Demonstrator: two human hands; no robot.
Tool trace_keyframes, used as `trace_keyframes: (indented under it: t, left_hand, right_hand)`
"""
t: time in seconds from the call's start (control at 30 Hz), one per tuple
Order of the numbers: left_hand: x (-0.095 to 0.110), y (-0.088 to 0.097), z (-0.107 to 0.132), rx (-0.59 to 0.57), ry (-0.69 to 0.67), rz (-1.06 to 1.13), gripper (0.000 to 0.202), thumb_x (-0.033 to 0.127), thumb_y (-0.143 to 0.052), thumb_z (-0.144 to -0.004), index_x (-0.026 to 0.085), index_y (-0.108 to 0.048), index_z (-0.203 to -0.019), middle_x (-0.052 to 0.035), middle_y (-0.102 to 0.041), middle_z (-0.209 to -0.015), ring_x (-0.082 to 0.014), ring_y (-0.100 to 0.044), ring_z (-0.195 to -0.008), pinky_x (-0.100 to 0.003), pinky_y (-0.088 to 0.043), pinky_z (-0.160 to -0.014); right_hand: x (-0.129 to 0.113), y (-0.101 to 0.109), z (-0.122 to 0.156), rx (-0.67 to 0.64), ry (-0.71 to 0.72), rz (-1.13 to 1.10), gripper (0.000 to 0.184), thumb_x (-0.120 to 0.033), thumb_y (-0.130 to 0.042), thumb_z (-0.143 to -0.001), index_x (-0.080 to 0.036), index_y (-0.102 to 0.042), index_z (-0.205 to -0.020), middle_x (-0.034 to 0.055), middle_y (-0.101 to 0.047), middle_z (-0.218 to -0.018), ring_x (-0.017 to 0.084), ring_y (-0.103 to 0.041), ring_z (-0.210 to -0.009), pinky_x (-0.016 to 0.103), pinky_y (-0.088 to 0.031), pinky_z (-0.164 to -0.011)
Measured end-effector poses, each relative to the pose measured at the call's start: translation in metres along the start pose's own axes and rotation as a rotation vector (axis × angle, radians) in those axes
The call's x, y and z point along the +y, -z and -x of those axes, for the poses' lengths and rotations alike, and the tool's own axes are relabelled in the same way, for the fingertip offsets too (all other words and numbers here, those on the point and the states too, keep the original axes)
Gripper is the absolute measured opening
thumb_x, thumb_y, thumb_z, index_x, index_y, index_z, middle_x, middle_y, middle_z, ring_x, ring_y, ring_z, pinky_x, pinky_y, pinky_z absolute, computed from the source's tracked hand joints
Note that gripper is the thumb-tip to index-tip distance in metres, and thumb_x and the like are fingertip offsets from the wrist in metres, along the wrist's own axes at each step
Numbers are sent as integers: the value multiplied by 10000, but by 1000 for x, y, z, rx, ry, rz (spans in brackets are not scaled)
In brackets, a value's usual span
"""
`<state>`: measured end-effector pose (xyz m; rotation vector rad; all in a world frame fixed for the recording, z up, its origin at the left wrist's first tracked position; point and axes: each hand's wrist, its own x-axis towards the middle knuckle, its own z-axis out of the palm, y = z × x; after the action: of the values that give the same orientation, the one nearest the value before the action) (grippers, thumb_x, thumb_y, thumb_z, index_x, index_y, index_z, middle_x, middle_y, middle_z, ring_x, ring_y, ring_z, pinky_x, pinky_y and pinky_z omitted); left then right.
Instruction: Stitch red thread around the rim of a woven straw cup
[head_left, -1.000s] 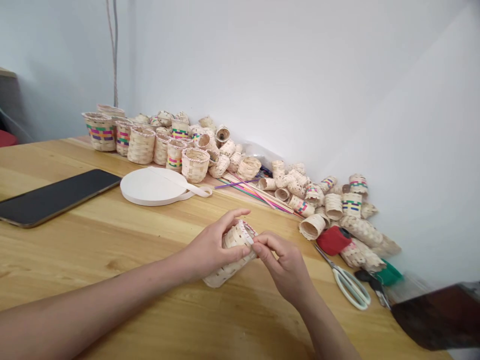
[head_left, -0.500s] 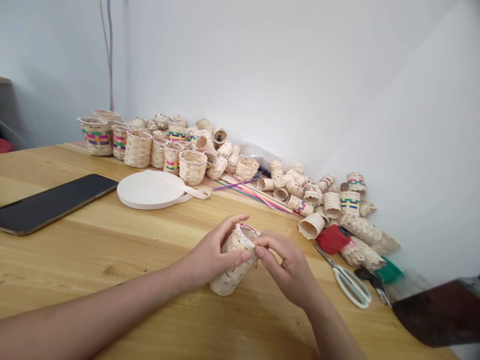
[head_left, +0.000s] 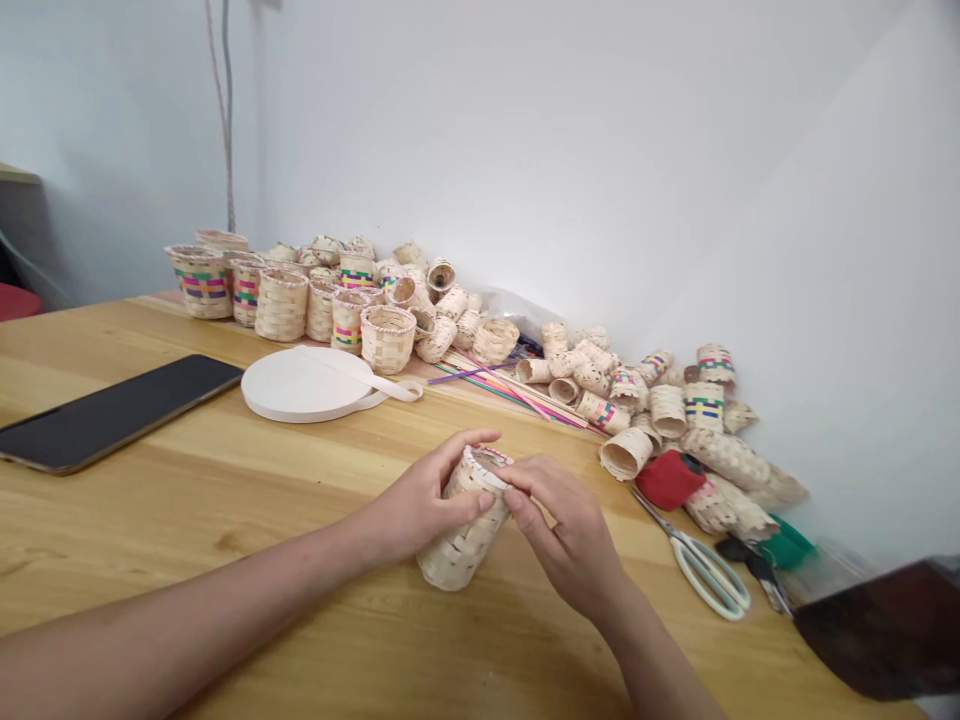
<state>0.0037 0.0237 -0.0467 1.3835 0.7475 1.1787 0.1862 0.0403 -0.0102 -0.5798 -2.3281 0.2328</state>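
A white wall goes up behind a light wooden desk (head_left: 187, 480), and a lot of little woven baskets (head_left: 281, 305) stand and lie along the back of it. Some have bright stripes of pink, green, blue and yellow. More woven pieces (head_left: 667, 410) lie in a messy heap further right. In the middle of the desk, the person holds a small woven basket (head_left: 459, 545) over the wood. It is tipped, and its pale rim has a pink and white edge. I cannot tell if its bottom touches the desk. The left hand (head_left: 424, 500) is curled around the side of the basket, with the fingers closed on it. The right hand (head_left: 562, 530) is at the rim, and its fingers (head_left: 517, 480) pinch the edge. A black phone (head_left: 112, 412) lies flat on the left side of the desk. A big white roll of strip (head_left: 304, 385) lies near the baskets, with its loose end out. Thin colored sticks (head_left: 510, 385) lie by the wall. Scissors with white handles (head_left: 705, 575) lie just beside a red roll (head_left: 670, 480).
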Motion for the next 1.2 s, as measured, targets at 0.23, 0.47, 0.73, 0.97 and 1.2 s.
trace_keyframes:
  t: [0.23,0.47,0.73,0.97,1.2]
  left_hand:
    - [-3,0,0,74,-18,-91,589,313,-623,-796,205,-384,-1324,-89,-580,-1196,-248,-538,-1077,-358,-418,-906]
    - [-1,-3,2,112,-46,-147,605,350,-661,-780,198,-415,-1311,-96,-566,-1248,-263,-516,-1143,-380,-394,-971]
    - [1,-8,3,165,-45,-187,599,361,-672,-756,185,-452,-1284,-90,-626,-1155,-255,-575,-1046,-364,-439,-907]
    - [6,-13,6,245,-57,-361,576,349,-651,-761,183,-479,-1285,-105,-601,-1229,-279,-549,-1119,-380,-415,-969]
    - [13,-14,7,286,-13,-434,560,308,-622,-760,201,-478,-1290,-86,-607,-1207,-277,-559,-1080,-388,-410,-966]
  right_hand:
    - [-4,2,1,235,148,240,120,-63,-607,-836,-178,-602,-871,40,-642,-751,171,-557,-718,309,-438,-657]
    - [-5,0,0,158,130,310,102,-92,-579,-868,-183,-611,-903,50,-649,-772,177,-550,-739,321,-448,-666]
    - [-6,3,1,141,120,379,87,-113,-560,-884,-179,-616,-886,52,-647,-761,177,-541,-717,318,-433,-642]
    - [-8,2,0,112,121,451,77,-127,-534,-904,-170,-580,-858,54,-621,-746,183,-520,-717,322,-413,-643]
    - [-8,-2,-2,111,95,407,140,-147,-463,-938,-182,-540,-827,50,-593,-751,182,-507,-720,313,-410,-642]
